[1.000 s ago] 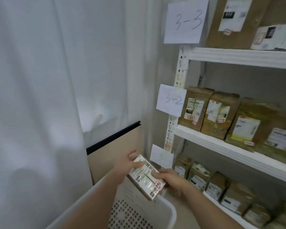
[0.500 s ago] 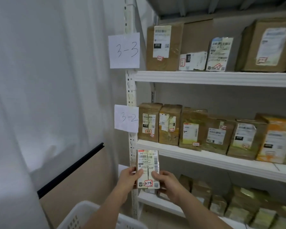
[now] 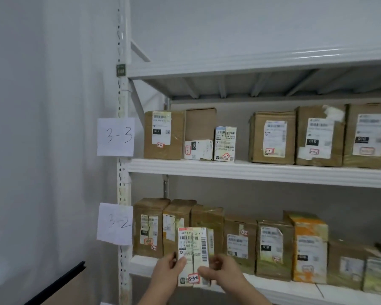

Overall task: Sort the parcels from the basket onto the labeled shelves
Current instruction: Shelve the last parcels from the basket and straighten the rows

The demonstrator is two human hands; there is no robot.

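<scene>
I hold a small white parcel (image 3: 193, 249) upright in front of the 3-2 shelf (image 3: 262, 280), its barcode label facing me and a red-edged handwritten sticker near its bottom. My left hand (image 3: 168, 274) grips its left edge and my right hand (image 3: 222, 271) pinches its lower right side. A paper sign reading 3-3 (image 3: 115, 136) hangs on the shelf post beside the upper shelf (image 3: 251, 170); a sign reading 3-2 (image 3: 114, 223) hangs below it. The basket is out of view.
Several brown cardboard parcels stand on both shelves, with a gap (image 3: 242, 139) between the small white boxes and the brown boxes on the 3-3 shelf. The white metal post (image 3: 123, 194) is at the left. A white curtain (image 3: 42, 128) hangs further left, a dark-edged board (image 3: 59, 282) low down.
The view has tilted up from the basket to the upper shelves. Both hands have raised the parcel and turned it upright, label toward me.
</scene>
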